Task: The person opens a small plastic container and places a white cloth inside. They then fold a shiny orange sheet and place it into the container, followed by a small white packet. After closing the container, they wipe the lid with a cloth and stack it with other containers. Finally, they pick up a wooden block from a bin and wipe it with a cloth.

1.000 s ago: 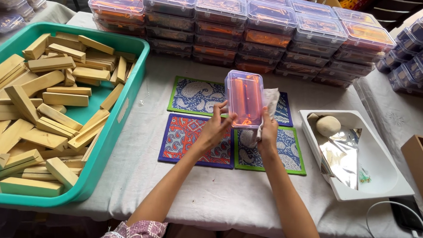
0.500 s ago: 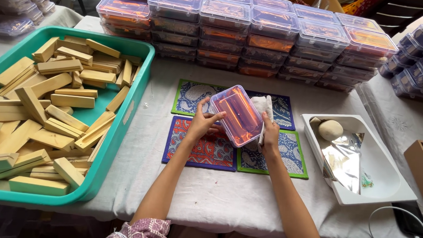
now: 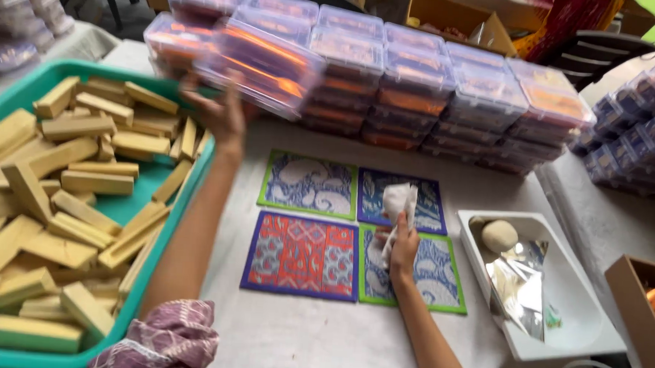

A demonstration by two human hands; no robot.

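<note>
Clear plastic box in my left hand lies tilted, long axis left-right, before far stacked boxes; my right hand grips a white cloth.

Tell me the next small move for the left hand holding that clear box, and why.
Probably set the clear lidded box down on the stacked boxes: the left hand holds it raised at their front edge, while the right hand rests with a white cloth.
</note>
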